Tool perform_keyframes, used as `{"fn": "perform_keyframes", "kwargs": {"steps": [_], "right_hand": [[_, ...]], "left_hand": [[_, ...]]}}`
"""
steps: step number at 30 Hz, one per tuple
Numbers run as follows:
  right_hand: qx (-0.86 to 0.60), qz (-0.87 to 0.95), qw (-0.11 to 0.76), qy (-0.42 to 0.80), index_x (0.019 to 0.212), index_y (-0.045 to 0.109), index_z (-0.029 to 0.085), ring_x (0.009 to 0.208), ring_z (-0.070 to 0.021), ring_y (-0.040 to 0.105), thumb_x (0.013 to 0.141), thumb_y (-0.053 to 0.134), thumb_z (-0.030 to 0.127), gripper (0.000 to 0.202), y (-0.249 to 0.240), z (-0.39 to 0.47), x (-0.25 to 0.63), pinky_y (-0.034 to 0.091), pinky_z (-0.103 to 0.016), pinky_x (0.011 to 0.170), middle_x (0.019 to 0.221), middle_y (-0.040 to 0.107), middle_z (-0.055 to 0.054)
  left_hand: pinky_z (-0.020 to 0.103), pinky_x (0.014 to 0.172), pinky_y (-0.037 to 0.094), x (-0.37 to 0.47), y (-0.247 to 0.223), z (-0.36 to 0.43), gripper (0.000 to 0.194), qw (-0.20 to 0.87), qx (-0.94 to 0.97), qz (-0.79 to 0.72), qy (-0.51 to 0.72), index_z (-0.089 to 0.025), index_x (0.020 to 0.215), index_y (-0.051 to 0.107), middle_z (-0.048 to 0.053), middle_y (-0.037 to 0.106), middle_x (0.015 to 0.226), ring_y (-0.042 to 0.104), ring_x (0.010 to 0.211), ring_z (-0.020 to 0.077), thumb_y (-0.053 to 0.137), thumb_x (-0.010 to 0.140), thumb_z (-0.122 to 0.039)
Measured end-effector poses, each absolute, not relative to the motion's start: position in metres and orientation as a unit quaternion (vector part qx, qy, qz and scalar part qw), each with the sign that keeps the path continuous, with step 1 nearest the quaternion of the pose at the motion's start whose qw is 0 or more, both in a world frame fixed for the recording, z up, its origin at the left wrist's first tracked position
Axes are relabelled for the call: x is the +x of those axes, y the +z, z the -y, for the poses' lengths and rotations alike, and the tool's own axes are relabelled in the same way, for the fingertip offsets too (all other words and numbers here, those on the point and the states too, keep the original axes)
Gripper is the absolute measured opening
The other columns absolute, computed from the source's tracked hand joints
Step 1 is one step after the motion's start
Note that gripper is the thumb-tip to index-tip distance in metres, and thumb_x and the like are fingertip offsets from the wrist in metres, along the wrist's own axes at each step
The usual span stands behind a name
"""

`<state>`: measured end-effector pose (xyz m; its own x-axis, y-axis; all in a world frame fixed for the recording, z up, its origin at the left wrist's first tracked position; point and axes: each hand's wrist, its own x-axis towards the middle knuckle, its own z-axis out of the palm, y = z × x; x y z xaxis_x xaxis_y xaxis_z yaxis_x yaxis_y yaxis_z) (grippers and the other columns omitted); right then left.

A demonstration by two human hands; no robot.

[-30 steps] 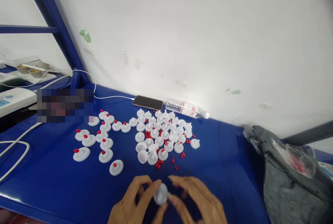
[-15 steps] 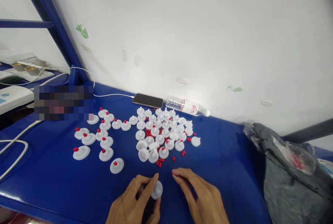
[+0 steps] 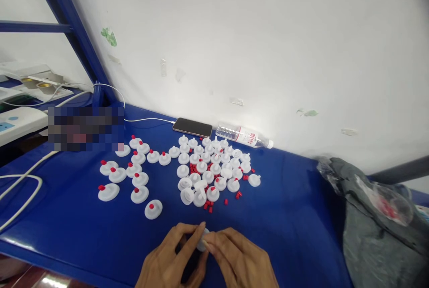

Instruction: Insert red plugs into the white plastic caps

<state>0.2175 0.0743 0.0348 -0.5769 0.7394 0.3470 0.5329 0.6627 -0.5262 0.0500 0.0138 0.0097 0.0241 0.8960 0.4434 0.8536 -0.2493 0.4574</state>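
Pinching 1 white cap [image 3: 202, 244] in my left hand [image 3: 174, 261], my right hand [image 3: 239, 259] closes fingertips on it; I keep both grips square.

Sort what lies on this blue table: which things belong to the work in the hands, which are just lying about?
Work: white cap held by left hand and right hand; loose white caps; red plugs; plugged caps.

Lying about: phone, water bottle, cable, grey bag.
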Motion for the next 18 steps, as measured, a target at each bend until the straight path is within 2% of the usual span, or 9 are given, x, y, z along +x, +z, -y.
{"fn": "perform_keyframes", "kwargs": {"steps": [4, 7, 11, 14, 18], "right_hand": [[-0.351, 0.88, 0.249, 0.202, 0.1, 0.066, 0.029, 0.081, -0.0136, 0.073, 0.1, 0.042, 0.023, 0.024, 0.041, -0.082, 0.215, 0.059, -0.016, 0.077, 0.091, 0.076, 0.003], [-0.371, 0.87, 0.26, 0.194, 0.1, 0.065, 0.029, 0.08, -0.0149, 0.074, 0.1, 0.044, 0.026, 0.021, 0.04, -0.082, 0.209, 0.06, -0.019, 0.075, 0.092, 0.076, 0.003], [-0.386, 0.845, 0.29, 0.231, 0.105, 0.063, 0.031, 0.066, -0.0141, 0.072, 0.101, 0.042, 0.031, 0.022, 0.04, -0.073, 0.202, 0.06, -0.021, 0.069, 0.084, 0.075, 0.003], [-0.42, 0.801, 0.331, 0.269, 0.111, 0.063, 0.035, 0.057, -0.0113, 0.068, 0.099, 0.048, 0.037, 0.019, 0.047, -0.072, 0.207, 0.057, -0.017, 0.06, 0.074, 0.072, 0.007], [-0.445, 0.806, 0.322, 0.219, 0.108, 0.065, 0.032, 0.067, -0.0113, 0.072, 0.1, 0.049, 0.032, 0.018, 0.055, -0.088, 0.23, 0.056, -0.015, 0.06, 0.082, 0.075, 0.006]], "left_hand": [[0.013, 0.069, 0.059, 0.05, 0.006, -0.012, 0.038, 0.068, 0.722, -0.611, 0.317, -0.023, 0.135, 0.05, 0.004, 0.071, 0.106, 0.074, 0.085, 0.0099, 0.051, 0.097, -0.023], [0.012, 0.071, 0.059, 0.049, 0.005, -0.011, 0.038, 0.042, 0.711, -0.626, 0.318, -0.022, 0.135, 0.051, 0.003, 0.073, 0.106, 0.073, 0.086, 0.01, 0.053, 0.098, -0.028], [0.02, 0.078, 0.061, 0.043, 0.005, -0.009, 0.033, -0.047, 0.728, -0.618, 0.294, -0.02, 0.127, 0.058, 0.004, 0.076, 0.103, 0.072, 0.088, 0.0152, 0.055, 0.095, -0.024], [0.025, 0.073, 0.063, 0.031, 0.005, -0.007, 0.027, -0.105, 0.729, -0.607, 0.297, -0.021, 0.119, 0.064, 0.004, 0.077, 0.097, 0.072, 0.081, 0.0173, 0.054, 0.097, -0.032], [0.029, 0.072, 0.063, 0.011, 0.007, -0.006, 0.032, -0.126, 0.651, -0.667, 0.339, -0.025, 0.115, 0.066, 0.005, 0.076, 0.098, 0.071, 0.084, 0.0188, 0.041, 0.102, -0.04]]}}
